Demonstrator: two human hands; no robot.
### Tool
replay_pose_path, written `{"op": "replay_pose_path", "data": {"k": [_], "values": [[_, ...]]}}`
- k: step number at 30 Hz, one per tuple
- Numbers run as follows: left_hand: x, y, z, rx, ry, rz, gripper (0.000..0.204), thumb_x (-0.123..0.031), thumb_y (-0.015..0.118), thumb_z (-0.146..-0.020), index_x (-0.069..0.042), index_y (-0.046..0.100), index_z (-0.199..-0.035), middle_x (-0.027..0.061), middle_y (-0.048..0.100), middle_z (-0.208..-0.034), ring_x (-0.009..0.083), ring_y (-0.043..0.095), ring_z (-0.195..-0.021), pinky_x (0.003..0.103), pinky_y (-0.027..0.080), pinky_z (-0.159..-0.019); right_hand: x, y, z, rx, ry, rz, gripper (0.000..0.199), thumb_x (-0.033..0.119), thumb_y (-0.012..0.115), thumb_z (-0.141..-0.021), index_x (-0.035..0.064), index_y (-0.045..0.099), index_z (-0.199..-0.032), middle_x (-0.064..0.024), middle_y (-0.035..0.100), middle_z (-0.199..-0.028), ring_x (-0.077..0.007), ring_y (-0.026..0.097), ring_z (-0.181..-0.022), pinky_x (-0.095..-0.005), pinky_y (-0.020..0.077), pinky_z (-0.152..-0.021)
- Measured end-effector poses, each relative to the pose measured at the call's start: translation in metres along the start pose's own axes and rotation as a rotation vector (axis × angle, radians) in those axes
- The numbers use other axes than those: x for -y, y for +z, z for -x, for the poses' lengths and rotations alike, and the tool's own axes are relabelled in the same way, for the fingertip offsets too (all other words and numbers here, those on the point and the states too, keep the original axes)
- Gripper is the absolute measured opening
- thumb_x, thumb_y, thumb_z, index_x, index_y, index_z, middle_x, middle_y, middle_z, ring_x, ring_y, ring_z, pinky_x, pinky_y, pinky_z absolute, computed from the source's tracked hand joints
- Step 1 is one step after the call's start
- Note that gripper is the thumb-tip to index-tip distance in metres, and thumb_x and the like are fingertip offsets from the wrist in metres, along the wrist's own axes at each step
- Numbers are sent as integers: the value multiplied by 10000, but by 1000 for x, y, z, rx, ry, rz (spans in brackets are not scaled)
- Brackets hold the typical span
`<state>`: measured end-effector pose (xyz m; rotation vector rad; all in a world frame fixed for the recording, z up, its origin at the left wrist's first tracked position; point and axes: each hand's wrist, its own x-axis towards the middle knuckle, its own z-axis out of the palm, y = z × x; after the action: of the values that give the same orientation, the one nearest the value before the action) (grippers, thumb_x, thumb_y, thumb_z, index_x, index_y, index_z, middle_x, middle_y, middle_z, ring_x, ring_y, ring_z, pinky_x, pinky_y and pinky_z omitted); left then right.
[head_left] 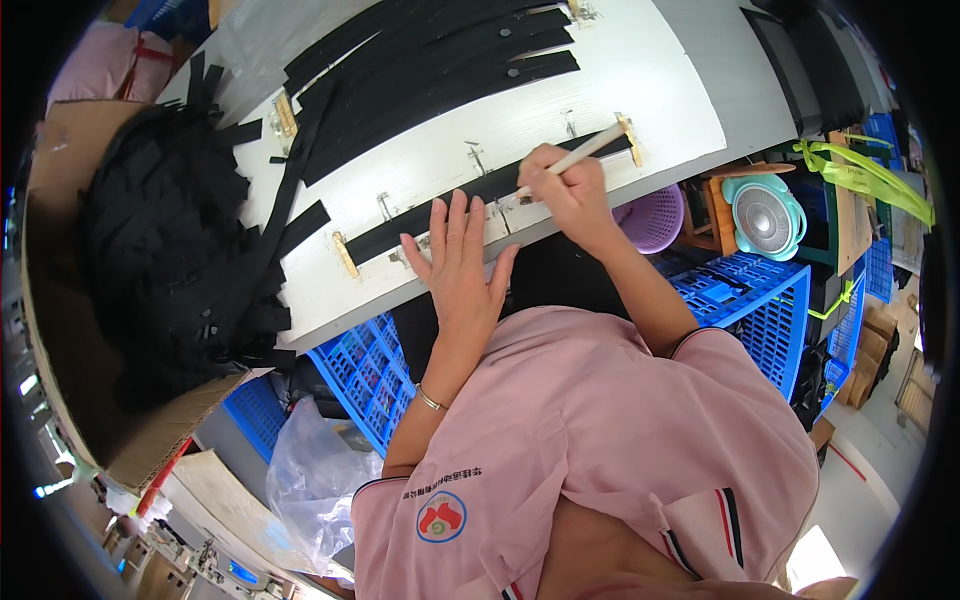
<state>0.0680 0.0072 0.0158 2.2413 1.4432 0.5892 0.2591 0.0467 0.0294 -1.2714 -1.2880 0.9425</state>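
A long black fabric strip (388, 233) lies on the white board (670, 100), between a small wooden stop (345, 255) at its left end and another wooden stop (629, 140) at its right. My left hand (462, 255) rests flat with fingers spread, fingertips on the strip, pressing nothing into its palm. Closed around a white pen (598, 145), my right hand (566, 197) hovers over the strip's near edge, the pen's lower end close to the cloth. Whether the tip touches cannot be made out. Farther back lie several black strips (430, 85) side by side.
At the left stands a cardboard box (60, 150) heaped with black strips (170, 230), some trailing onto the board. Below the table edge are blue crates (745, 285), a purple basket (657, 220) and a teal fan (768, 220). A clear plastic bag (315, 480) hangs lower left.
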Motion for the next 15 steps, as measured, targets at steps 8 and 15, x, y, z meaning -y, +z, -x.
{"op": "replay_pose_path", "data": {"k": [8,15], "values": [[-1,0,0,-28,-14,-14,667,-301,776,-900,-78,535,-1481,119,462,-1582,310,325,-1522,566,6,-1241,-8,-76,-15,-258,134,49,201,115,569,-1014,-8,678,-900,-16,654,-794,-64,558,-704,-229,457,-647],[-23,10,-21,-155,-1,128,451,-203,761,-904,-77,655,-1324,114,568,-1480,314,417,-1465,550,110,-1245,-25,-80,-14,-213,102,49,221,159,565,-1032,33,702,-912,3,652,-813,-41,531,-733,-203,412,-643]]}}
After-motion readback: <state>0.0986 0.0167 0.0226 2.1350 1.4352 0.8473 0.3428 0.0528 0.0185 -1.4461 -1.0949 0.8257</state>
